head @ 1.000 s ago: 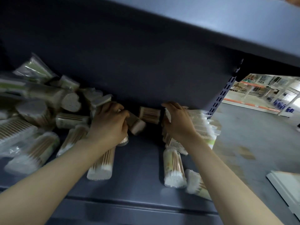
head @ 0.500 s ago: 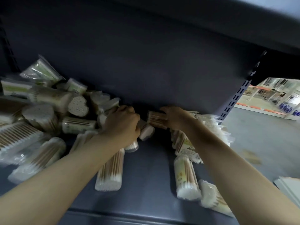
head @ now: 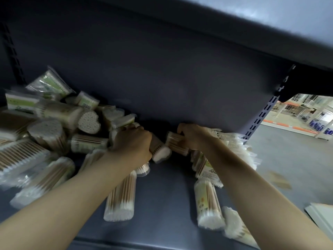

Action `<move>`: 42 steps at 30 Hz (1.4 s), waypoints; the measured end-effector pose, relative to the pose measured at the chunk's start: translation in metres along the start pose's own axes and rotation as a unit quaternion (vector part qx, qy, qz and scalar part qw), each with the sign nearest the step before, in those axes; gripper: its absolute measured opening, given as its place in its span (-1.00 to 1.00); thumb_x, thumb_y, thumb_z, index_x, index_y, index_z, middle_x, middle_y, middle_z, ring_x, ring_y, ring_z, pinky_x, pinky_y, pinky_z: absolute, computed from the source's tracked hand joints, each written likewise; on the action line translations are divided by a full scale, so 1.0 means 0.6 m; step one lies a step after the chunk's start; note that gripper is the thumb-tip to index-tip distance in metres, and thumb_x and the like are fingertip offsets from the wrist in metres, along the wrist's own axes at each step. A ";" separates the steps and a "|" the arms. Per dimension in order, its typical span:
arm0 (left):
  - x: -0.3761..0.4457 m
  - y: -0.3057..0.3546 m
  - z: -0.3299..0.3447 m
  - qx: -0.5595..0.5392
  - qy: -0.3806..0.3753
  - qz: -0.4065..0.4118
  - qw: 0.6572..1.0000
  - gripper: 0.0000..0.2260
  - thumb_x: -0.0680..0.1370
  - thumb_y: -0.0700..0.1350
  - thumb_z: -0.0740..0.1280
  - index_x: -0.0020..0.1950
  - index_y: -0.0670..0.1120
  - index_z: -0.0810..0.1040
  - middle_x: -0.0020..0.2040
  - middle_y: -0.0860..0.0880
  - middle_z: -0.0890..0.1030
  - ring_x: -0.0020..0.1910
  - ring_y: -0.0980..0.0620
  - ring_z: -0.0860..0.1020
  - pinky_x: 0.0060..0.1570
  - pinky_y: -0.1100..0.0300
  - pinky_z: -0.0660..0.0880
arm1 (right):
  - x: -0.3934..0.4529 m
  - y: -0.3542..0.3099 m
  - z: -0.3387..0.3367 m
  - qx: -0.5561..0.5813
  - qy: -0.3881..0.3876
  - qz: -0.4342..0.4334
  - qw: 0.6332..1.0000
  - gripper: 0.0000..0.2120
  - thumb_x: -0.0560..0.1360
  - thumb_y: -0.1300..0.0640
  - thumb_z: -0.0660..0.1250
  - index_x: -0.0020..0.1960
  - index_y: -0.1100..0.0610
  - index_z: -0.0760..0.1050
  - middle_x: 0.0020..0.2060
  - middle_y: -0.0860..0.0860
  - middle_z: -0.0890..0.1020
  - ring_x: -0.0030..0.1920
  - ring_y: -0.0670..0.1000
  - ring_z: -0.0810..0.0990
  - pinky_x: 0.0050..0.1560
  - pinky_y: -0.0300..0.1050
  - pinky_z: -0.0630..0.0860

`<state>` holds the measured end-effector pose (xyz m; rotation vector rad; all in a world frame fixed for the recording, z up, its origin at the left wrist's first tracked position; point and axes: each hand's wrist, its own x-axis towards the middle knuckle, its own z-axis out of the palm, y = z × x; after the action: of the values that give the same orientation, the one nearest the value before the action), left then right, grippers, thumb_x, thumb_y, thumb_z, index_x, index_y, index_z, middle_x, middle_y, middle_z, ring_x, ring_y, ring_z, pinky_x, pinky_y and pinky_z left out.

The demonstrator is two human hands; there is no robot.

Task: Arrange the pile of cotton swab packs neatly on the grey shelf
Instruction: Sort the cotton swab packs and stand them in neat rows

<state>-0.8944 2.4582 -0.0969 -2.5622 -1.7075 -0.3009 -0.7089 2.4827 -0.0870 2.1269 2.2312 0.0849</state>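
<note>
Fingers of your left hand point(head: 132, 144) are curled round a cylinder pack point(head: 160, 151) whose white swab end points toward you, and fingers of your right hand point(head: 191, 137) are clamped on another short pack point(head: 177, 146) just beside it. Both packs are at the back of the grey shelf point(head: 162, 204), between the loose pile point(head: 54, 134) at the left and the flat bagged packs point(head: 232, 147) leaning at the right. I judge you hold them so to bring them over to the tidy side (the right one, it seems).

Around you, one long pack point(head: 120, 197) lies under your left forearm, and two more point(head: 210, 206) lie near the front edge under your right arm. These can be pushed off when you pull back. The heart-shaped pack point(head: 89, 121) rests high on the pile and may roll down.
</note>
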 end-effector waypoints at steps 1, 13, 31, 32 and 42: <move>-0.003 -0.001 0.000 0.001 0.007 0.001 1.000 -0.64 0.45 -0.03 0.31 0.25 0.02 0.47 0.22 0.00 0.48 0.25 -0.02 0.39 0.16 0.12 0.30 | -0.001 -0.001 0.001 0.001 0.003 0.000 1.000 -0.69 0.44 0.23 0.26 0.18 0.15 0.41 0.24 0.14 0.46 0.23 0.16 0.43 0.15 -0.09 0.36; -0.015 0.000 -0.003 -0.018 0.040 0.011 0.999 -0.66 0.51 0.13 0.23 0.20 -0.01 0.48 0.18 0.01 0.49 0.19 -0.01 0.43 0.04 0.15 0.33 | -0.028 -0.008 -0.036 0.047 0.134 0.029 0.989 -0.71 0.49 0.13 0.23 0.20 0.08 0.46 0.16 0.07 0.55 0.17 0.15 0.50 0.05 -0.05 0.43; 0.061 0.036 0.003 0.024 -0.156 0.084 0.984 -0.56 0.45 0.16 0.31 0.18 -0.10 0.44 0.11 -0.07 0.54 0.03 -0.04 0.50 -0.11 0.18 0.37 | -0.119 0.046 -0.077 0.083 0.242 0.042 0.966 -0.63 0.51 0.15 0.26 0.31 0.10 0.39 0.16 0.10 0.55 0.17 0.15 0.48 0.05 -0.03 0.43; 0.062 0.037 0.004 0.016 -0.165 0.088 0.982 -0.54 0.46 0.15 0.31 0.24 -0.09 0.40 0.15 -0.07 0.51 0.07 -0.04 0.49 -0.10 0.19 0.35 | -0.121 0.048 -0.076 0.085 0.245 0.044 0.965 -0.63 0.51 0.16 0.26 0.31 0.10 0.39 0.17 0.10 0.55 0.17 0.15 0.48 0.04 -0.04 0.42; 0.039 0.061 0.007 -0.012 -0.080 0.091 0.993 -0.41 0.37 0.16 0.38 0.30 -0.04 0.31 0.26 -0.14 0.30 0.21 -0.14 0.35 0.09 0.07 0.31 | -0.133 0.067 -0.068 0.093 0.264 0.044 0.959 -0.64 0.50 0.21 0.25 0.30 0.12 0.41 0.16 0.10 0.55 0.15 0.16 0.49 0.00 -0.08 0.41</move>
<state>-0.8516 2.4658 -0.0939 -2.8033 -1.5079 -0.1099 -0.6683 2.4050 -0.0427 2.5485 2.4913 0.5254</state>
